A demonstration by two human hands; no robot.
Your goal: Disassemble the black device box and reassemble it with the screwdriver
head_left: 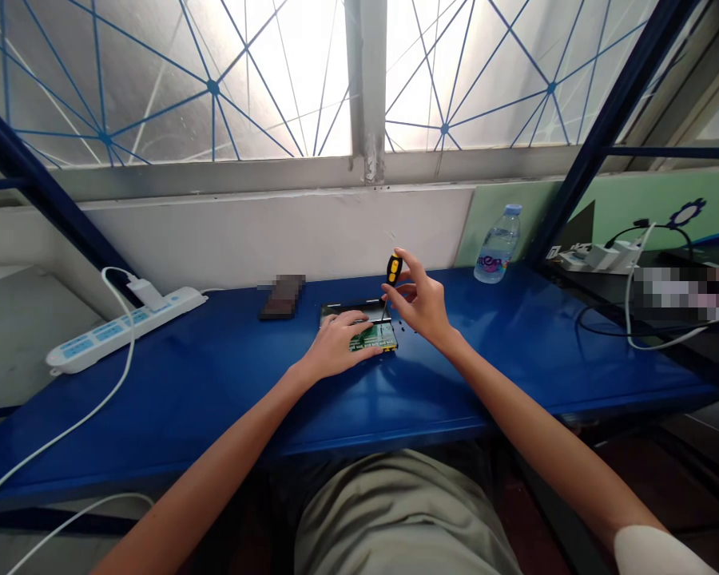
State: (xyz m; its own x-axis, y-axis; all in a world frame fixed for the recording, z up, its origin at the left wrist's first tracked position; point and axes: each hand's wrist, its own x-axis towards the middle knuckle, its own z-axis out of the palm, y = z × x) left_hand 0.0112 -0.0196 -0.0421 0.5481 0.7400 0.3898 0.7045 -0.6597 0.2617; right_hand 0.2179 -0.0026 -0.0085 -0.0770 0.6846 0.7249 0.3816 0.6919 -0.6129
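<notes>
On the blue desk lies a small device with its green circuit board [375,339] exposed and a dark casing part [368,307] behind it. My left hand [339,342] rests over the device's left side, fingers spread and lying on it. A black-and-yellow screwdriver [394,271] stands nearly upright in my right hand [418,299], its handle between thumb and fingers. The shaft points down at the device's right part; whether the tip touches a screw is too small to tell. Several tiny dark bits, perhaps screws [402,324], lie just right of the device.
A dark phone-like object [283,296] lies at the back left of the desk [216,399]. A white power strip [125,329] with a plugged-in charger and cable is at far left. A water bottle [497,246] stands back right, near cables and adapters [614,254].
</notes>
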